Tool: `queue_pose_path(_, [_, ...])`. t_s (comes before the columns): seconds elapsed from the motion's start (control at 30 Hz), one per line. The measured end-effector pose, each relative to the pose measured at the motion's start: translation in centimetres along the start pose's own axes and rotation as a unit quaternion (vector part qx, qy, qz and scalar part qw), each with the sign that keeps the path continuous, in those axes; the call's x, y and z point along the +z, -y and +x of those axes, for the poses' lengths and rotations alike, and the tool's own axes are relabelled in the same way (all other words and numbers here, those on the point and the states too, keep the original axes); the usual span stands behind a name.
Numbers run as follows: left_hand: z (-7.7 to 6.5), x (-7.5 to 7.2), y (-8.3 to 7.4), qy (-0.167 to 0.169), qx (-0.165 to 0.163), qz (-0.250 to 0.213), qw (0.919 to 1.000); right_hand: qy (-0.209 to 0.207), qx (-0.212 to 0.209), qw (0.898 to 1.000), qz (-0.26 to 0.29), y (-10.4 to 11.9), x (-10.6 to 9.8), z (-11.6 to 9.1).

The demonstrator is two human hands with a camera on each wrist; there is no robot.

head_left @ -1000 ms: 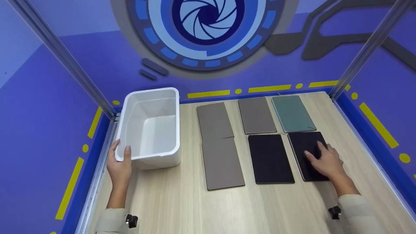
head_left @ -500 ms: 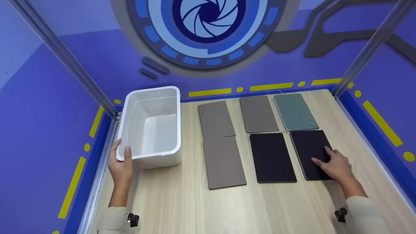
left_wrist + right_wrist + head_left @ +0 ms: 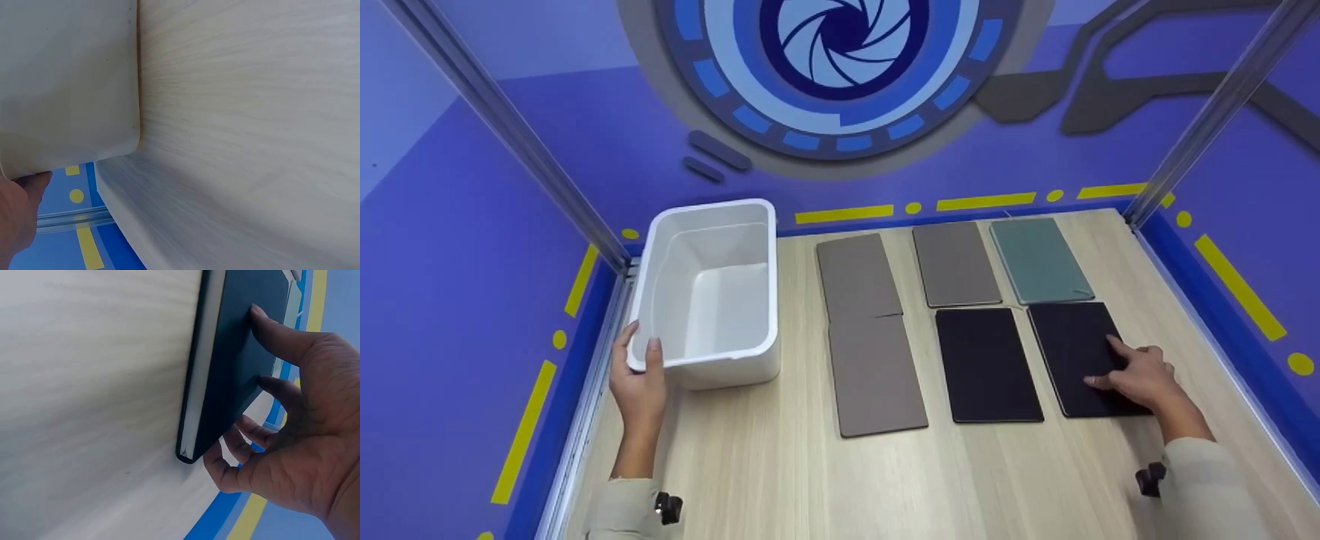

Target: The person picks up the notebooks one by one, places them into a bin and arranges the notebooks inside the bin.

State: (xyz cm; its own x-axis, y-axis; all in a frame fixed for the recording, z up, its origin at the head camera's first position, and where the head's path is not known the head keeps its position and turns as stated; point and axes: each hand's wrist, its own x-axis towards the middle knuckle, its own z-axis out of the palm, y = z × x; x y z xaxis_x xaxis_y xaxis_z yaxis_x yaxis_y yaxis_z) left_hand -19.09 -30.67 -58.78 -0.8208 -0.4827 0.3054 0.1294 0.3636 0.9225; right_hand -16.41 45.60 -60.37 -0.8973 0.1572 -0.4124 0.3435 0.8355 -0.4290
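Note:
My left hand grips the near left corner of a white plastic bin, thumb over the rim and fingers outside. In the left wrist view part of that hand shows beside the bin's wall. My right hand rests on a black notebook lying flat at the near right. The right wrist view shows its thumb and index fingertip on the cover, with the other fingers bent along the notebook's side edge. A second black notebook lies just to the left.
Two grey-brown notebooks, a far one and a near one, overlap slightly right of the bin. Farther back lie another grey-brown notebook and a green one. Blue walls and metal posts bound the wooden table.
My right hand has slid rightward across the black notebook toward its right edge, and its index finger now points more to the left. The left hand and bin hold their place.

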Motion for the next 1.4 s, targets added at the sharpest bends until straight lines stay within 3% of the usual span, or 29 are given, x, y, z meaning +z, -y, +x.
queue_pose_path(0.3, [-0.1,0.0,0.0,0.001,-0.017,-0.005,0.9998,0.019,-0.004,1.000,0.007,-0.2,-0.2,0.4])
queue_pose_path(0.57, [0.0,0.2,0.0,-0.009,0.001,-0.030,0.9995,0.018,-0.010,0.999,0.026,-0.2,-0.3,0.3])
queue_pose_path(0.83, [-0.1,0.1,0.0,-0.006,-0.009,-0.019,0.9997,0.028,-0.014,0.996,0.081,-0.8,0.1,0.2])
queue_pose_path(1.13, [-0.1,0.0,-0.1,0.003,-0.027,-0.002,0.9996,0.056,-0.027,0.984,0.164,-2.0,-0.1,0.3])
queue_pose_path(1.4, [-0.1,-0.1,-0.1,0.001,-0.023,-0.014,0.9996,0.075,-0.029,0.964,0.252,-3.4,-0.3,0.3])
